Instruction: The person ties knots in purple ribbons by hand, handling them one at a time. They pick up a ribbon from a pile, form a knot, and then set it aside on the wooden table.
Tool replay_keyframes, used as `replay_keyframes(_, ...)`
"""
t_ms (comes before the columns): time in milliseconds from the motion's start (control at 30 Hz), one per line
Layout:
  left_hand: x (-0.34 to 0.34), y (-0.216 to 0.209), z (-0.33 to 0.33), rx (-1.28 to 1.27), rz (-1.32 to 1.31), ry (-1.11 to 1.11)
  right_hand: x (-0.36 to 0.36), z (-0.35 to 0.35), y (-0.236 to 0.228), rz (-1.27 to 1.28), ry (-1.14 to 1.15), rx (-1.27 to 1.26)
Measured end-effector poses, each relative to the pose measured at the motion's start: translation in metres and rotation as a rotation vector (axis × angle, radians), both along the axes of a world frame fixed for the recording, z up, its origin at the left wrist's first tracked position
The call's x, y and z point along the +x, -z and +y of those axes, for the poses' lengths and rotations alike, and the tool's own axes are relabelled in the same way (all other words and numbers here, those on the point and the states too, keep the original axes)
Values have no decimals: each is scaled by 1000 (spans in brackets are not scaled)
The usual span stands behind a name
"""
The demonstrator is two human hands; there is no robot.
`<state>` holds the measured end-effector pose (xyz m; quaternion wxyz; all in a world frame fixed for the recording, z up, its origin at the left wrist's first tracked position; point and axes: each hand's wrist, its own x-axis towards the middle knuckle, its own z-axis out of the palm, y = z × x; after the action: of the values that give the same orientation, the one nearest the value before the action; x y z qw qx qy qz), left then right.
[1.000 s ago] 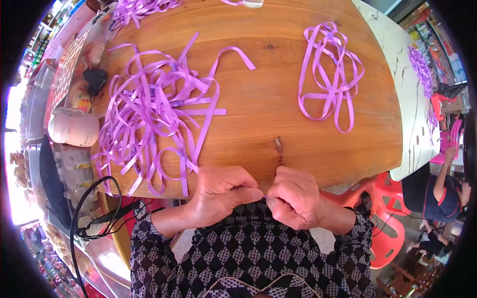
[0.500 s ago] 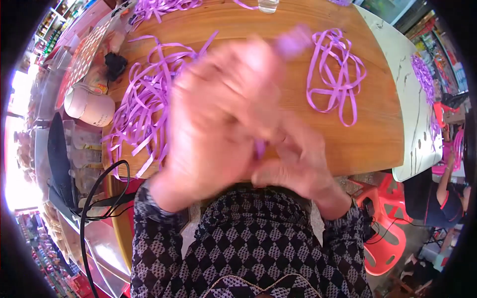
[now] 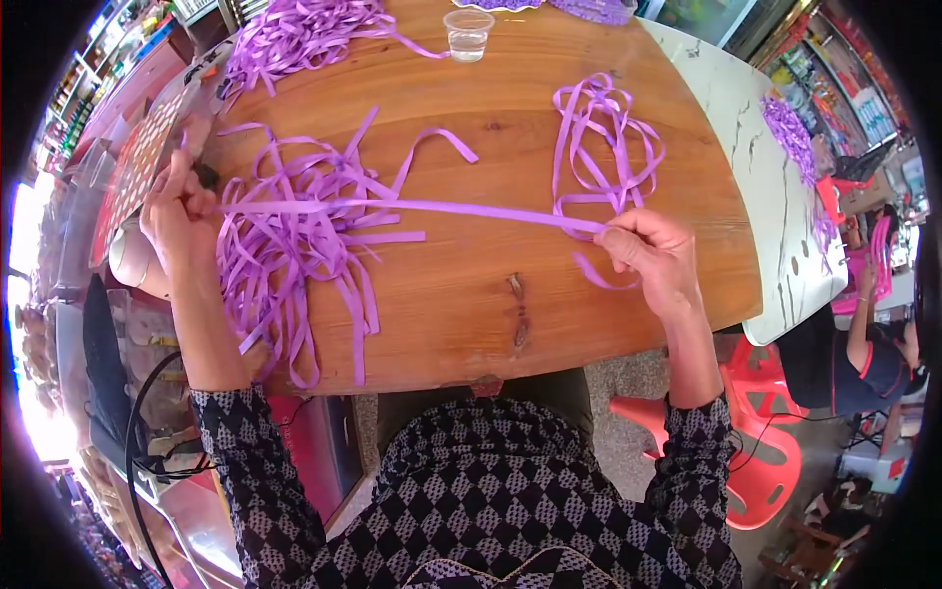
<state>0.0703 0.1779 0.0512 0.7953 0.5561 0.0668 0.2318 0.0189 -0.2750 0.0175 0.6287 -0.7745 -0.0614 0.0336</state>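
A purple ribbon [image 3: 471, 210] is stretched nearly straight across the wooden table [image 3: 461, 324]. My left hand [image 3: 179, 211] pinches one stretch of it at the left edge of the table, fingers closed. At the right, my right hand [image 3: 655, 253] grips the ribbon between thumb and fingers, and a short tail hangs below it. Under the taut ribbon, beside my left hand, lies a loose heap of purple ribbon [image 3: 294, 260]. A looser coil of purple ribbon [image 3: 654, 157] rests just beyond my right hand.
A bigger ribbon pile [image 3: 299, 39] lies at the far left, near a clear plastic cup [image 3: 468, 41]. A white marbled tabletop [image 3: 726, 108] adjoins on the right. Red plastic chairs [image 3: 765, 481] stand lower right, near another person [image 3: 863, 363]. A black cable [image 3: 132, 461] hangs lower left.
My hands were together and blurred over the middle of the table. They have moved wide apart, left and right, and the ribbon is now drawn out between them.
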Motion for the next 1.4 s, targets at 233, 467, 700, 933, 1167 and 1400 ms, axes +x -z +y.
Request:
replay_keyframes(233,-51,-13,-152,1150,-212,-231,-29,60,-9,-87,-213,-132)
replay_keyframes(467,-87,13,-208,347,300,833,-38,70,-18,-4,-326,-68)
replay_keyframes(700,-96,21,-180,-227,573,937,-43,37,1,71,-92,47)
replay_keyframes(933,-99,31,-207,-123,347,784,-56,75,16,-917,-162,-492)
replay_keyframes(1167,-111,30,-201,468,377,934,-51,72,12,-917,-152,-413)
replay_keyframes(1400,-104,29,-198,31,537,1008,-56,87,21,-820,22,-239)
